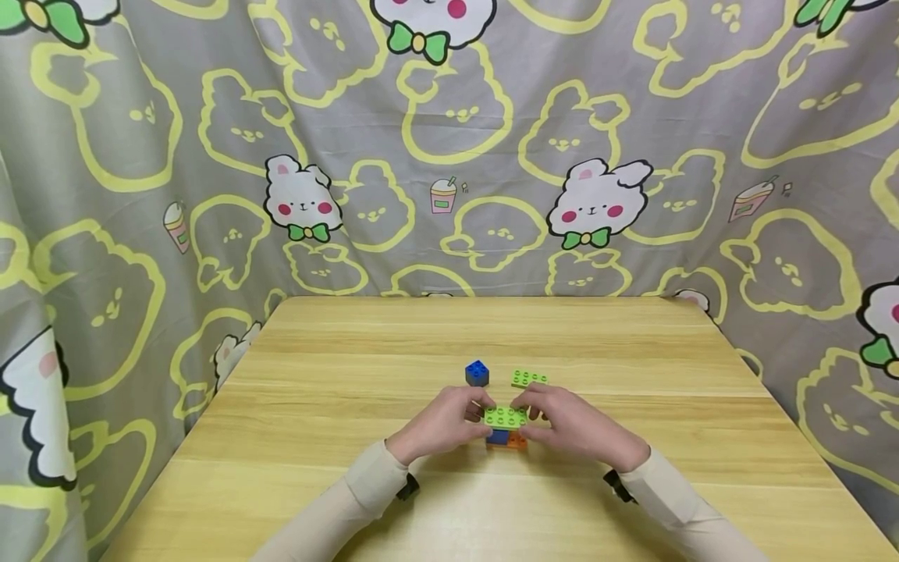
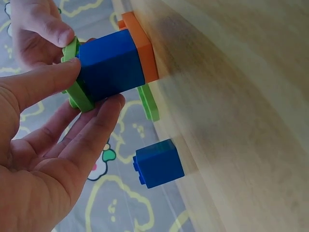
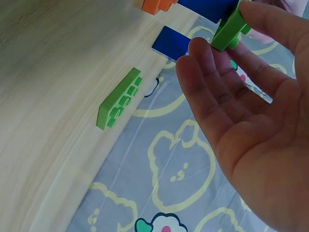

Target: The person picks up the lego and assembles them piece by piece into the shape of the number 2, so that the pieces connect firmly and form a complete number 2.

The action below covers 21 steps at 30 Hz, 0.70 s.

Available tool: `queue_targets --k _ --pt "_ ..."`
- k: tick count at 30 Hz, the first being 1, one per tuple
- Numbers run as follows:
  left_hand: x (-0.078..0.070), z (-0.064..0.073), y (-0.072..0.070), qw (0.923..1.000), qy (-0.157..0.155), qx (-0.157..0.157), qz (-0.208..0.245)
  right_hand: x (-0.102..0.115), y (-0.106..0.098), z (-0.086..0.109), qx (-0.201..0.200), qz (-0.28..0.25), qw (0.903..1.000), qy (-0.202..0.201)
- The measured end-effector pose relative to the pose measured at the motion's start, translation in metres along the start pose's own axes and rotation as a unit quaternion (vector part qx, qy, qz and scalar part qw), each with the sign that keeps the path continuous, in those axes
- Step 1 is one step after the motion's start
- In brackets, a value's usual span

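Observation:
A flat lime-green building brick (image 1: 505, 420) lies on top of a blue brick (image 2: 113, 65), which stands on a flat orange brick (image 2: 146, 53) on the table. The green one reaches out past the blue brick to the right, over the studs of the orange. My left hand (image 1: 448, 420) pinches the green brick's left end, its thumb in front and fingers behind, close against the blue brick. At the other end my right hand (image 1: 579, 425) holds the same green brick between thumb and fingers, seen also in the right wrist view.
Behind the stack, a loose blue brick (image 1: 477, 374) stands upright on the wooden table (image 1: 337, 406). A second flat green brick (image 1: 528, 378) lies beyond the right hand. A patterned curtain (image 1: 492, 117) hangs around the table's back and sides.

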<state>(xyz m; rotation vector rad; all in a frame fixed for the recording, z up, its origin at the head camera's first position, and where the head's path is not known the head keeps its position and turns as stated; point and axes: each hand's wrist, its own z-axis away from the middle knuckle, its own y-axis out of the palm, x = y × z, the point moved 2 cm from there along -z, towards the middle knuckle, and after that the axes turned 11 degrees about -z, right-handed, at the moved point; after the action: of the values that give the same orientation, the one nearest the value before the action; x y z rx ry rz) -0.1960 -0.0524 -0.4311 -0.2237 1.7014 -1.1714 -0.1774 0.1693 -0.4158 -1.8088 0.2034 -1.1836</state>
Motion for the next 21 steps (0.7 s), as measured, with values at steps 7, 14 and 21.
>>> queue_targets --k 7,14,21 --pt "0.0013 -0.0012 0.0008 0.9998 -0.009 0.0 0.019 -0.0018 0.0003 -0.0008 -0.003 0.001 1.0 0.001" --pt "0.001 -0.0011 0.0002 0.9996 -0.008 0.0 0.028 -0.0019 -0.0007 -0.0009 -0.001 0.001 1.0 0.008" --pt "0.003 -0.0017 -0.0002 0.9998 -0.008 0.002 0.018 -0.0015 0.0 -0.0012 -0.004 0.002 1.0 0.001"
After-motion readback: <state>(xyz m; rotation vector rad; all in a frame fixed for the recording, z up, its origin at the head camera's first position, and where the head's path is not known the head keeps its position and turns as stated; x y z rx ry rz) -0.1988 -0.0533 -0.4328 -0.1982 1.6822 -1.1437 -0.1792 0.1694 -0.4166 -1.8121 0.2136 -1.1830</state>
